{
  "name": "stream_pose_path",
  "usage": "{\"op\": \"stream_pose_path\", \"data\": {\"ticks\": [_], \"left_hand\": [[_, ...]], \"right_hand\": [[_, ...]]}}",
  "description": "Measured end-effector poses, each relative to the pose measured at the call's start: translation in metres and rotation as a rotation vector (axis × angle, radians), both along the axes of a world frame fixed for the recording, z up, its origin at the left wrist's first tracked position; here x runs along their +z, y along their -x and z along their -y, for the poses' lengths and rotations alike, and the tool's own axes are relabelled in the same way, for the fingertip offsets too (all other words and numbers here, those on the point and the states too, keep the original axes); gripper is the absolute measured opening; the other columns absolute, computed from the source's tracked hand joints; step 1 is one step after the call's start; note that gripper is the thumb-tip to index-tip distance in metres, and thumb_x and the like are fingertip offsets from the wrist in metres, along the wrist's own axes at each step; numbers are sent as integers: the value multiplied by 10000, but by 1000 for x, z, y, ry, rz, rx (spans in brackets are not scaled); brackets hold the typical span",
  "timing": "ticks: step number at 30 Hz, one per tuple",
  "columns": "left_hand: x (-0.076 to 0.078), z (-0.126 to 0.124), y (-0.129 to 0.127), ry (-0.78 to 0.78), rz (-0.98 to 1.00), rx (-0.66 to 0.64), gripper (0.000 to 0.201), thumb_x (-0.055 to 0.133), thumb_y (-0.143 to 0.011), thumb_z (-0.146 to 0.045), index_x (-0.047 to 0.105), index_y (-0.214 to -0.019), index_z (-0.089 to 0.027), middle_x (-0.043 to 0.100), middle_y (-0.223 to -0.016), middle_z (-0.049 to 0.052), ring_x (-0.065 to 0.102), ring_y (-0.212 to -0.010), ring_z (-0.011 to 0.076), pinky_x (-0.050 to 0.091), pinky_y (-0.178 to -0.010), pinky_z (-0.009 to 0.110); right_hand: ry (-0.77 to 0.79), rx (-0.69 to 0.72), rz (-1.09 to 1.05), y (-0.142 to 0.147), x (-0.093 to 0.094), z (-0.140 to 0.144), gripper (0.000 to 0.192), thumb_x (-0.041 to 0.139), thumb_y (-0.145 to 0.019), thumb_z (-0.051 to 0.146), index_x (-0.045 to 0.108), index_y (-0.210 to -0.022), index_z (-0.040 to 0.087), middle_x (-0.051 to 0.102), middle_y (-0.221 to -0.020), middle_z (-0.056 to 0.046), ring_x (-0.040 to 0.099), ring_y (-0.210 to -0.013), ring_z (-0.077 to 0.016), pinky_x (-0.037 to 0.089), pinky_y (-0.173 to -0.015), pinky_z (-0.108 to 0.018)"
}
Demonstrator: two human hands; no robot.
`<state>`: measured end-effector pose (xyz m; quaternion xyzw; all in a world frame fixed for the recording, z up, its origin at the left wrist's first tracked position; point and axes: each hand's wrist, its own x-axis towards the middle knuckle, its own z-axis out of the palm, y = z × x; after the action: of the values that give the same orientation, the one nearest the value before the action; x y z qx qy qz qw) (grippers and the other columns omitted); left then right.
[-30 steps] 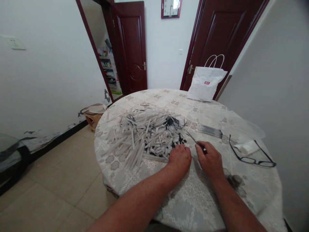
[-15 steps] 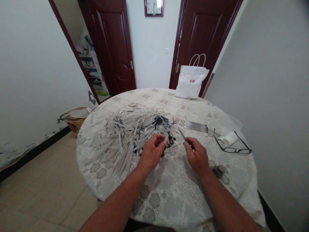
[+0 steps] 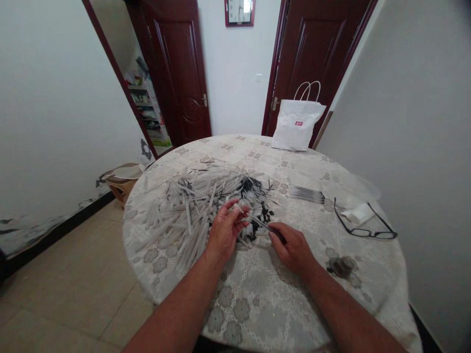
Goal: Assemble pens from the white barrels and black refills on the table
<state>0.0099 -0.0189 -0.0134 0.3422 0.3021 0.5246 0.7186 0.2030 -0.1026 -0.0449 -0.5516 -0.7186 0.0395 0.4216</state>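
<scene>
Moved closer, right fingers [image 3: 285, 227] grip a slim rod [image 3: 259, 221] pointing toward a white piece [image 3: 239, 208] seemingly pinched between left fingers [image 3: 227, 205].

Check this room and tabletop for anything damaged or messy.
The left-hand wall looks damaged: uneven, flaked-looking patches show low down, above the black skirting. On the table, the pile of pale tubes lies jumbled in many directions, unlike the neat row of thin pieces to its right.

I record a pale tablecloth [image 3: 272, 314] patterned with grey-brown flowers [image 3: 241, 310], whitish tubes [image 3: 189, 216], black bits [image 3: 265, 213], a white bag [image 3: 294, 135] with red label [image 3: 299, 123], dark-red doors [image 3: 176, 63], black glasses [image 3: 384, 235].
</scene>
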Motion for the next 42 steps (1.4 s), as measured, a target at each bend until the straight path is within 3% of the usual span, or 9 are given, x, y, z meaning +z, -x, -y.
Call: {"op": "stream_pose_path", "data": {"ticks": [5, 14, 19, 23, 26, 30, 32, 37, 42], "left_hand": [[-1, 1, -3, 7, -27, -11, 337, 756, -819, -352, 577, -1053, -188, 756, -1059, 99, 730, -961, 188, 581, -770, 275], [-6, 2, -4, -61, -170, -39, 333, 770, -795, -402, 646, -992, -163, 755, -1087, 124, 728, -983, 229, 605, -783, 332], [-6, 3, -4, -33, -173, -44, 329, 778, -792, -397, 698, -980, -140, 751, -1087, 133, 726, -974, 226, 611, -772, 313], [-7, 5, -5, -25, -160, -68, 329, 785, -788, -404, 717, -971, -140, 755, -1058, 118, 729, -941, 212, 616, -795, 316], [-7, 6, -5, -37, -173, -70, 333, 787, -783, -406, 727, -966, -135, 757, -1042, 115, 728, -907, 196, 611, -822, 316], [-6, 7, -6, -38, -188, -65, 350, 780, -782, -420, 724, -978, -136, 761, -1036, 118, 733, -916, 208, 608, -836, 330], [-5, 7, -5, -55, -211, -59, 357, 771, -787, -432, 718, -984, -140, 762, -1039, 118, 735, -928, 219, 609, -840, 344], [1, 8, -4, -125, -292, -121, 380, 782, -763, -451, 717, -986, -151, 761, -1013, 113, 725, -947, 251, 620, -792, 374], [5, 10, -1, -213, -448, -126, 373, 754, -781, -466, 733, -984, -154, 760, -979, 109, 723, -904, 258, 606, -670, 322]], "right_hand": [[10, -9, 17, 1, 2, 0, 228, 529, -968, 258, 669, -1141, 208, 758, -1026, -86, 728, -898, -220, 579, -830, -337], [-21, -23, 50, 1, 4, -2, 235, 528, -973, 248, 671, -1153, 199, 748, -998, -87, 712, -863, -207, 573, -806, -329], [-64, -46, 185, 1, 6, -1, 255, 482, -1011, 248, 670, -1172, 188, 738, -998, -114, 697, -898, -233, 565, -836, -367], [-60, -26, 144, 3, 10, 3, 272, 465, -1014, 254, 676, -1176, 197, 744, -1023, -117, 702, -923, -233, 563, -864, -372], [32, -15, -4, 3, 13, 4, 250, 492, -1004, 292, 696, -1128, 215, 751, -1010, -87, 707, -894, -217, 562, -828, -338], [285, 25, -229, 1, 19, 2, 219, 511, -993, 330, 698, -1023, 218, 705, -772, -2, 657, -686, -168, 520, -632, -263], [348, 53, -242, 2, 24, 1, 207, 496, -999, 307, 680, -979, 215, 681, -731, 16, 638, -664, -155, 497, -621, -251], [217, -5, 76, 6, 44, 4, 153, 554, -974, 232, 677, -1063, 212, 717, -970, -56, 657, -906, -199, 498, -844, -333], [287, -65, 486, -28, 59, -3, 118, 619, -928, 202, 727, -974, 217, 680, -929, -79, 640, -916, -223, 497, -805, -324]]}}
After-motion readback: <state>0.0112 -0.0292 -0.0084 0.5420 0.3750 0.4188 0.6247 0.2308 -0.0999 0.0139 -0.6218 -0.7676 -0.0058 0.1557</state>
